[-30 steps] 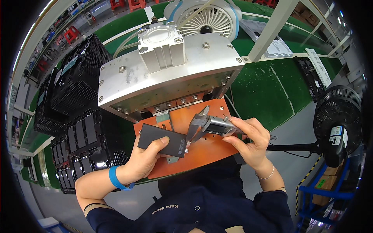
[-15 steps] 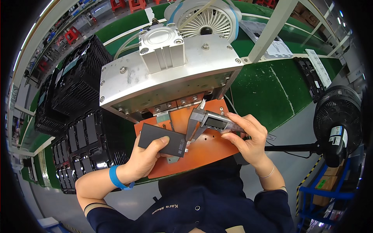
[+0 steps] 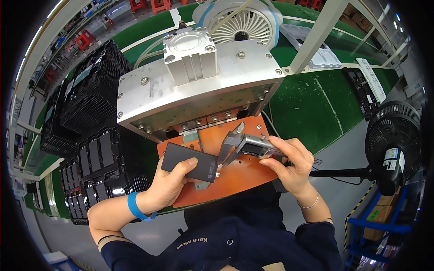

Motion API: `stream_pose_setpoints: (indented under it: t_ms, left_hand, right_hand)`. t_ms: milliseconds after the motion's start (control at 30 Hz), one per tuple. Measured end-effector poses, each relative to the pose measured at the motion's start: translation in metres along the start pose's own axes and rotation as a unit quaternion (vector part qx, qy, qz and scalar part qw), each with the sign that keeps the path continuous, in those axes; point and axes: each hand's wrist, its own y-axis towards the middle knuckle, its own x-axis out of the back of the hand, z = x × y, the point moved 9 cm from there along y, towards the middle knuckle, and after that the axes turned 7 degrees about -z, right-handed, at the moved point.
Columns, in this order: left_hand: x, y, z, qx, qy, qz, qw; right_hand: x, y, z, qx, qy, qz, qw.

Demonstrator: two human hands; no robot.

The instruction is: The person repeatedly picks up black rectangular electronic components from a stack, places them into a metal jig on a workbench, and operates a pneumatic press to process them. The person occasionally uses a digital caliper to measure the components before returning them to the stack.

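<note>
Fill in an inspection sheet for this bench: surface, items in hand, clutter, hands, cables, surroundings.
Surface: orange plate in front of a silver machine, on a green bench top.
Items in hand: flat black block; caliper, its jaws close to the block's end, contact unclear.
Clutter: black trays stacked at left.
Hands: left hand grips the block, thumb on top; right hand holds the caliper.
Cables: pale cable beside the machine; dark cord near the black fan.
Surroundings: white fan behind the machine; red stools at upper left.
</note>
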Motion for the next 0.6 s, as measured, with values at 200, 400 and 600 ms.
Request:
stream_pose_setpoints:
  t_ms: [200, 400, 600]
  left_hand:
    - [0.0017, -0.0003, 0.0003, -0.001, 0.017, -0.012, 1.0]
    - [0.0037, -0.0006, 0.0016, -0.005, 0.017, -0.016, 1.0]
    - [-0.0002, -0.0005, -0.0009, 0.001, 0.008, -0.004, 1.0]
  right_hand:
    - [0.0007, 0.0002, 0.001, 0.011, 0.0, -0.006, 1.0]
    - [0.0004, -0.0012, 0.0014, 0.011, -0.006, -0.006, 1.0]
    - [0.0017, -0.0013, 0.0039, 0.022, -0.001, -0.009, 1.0]
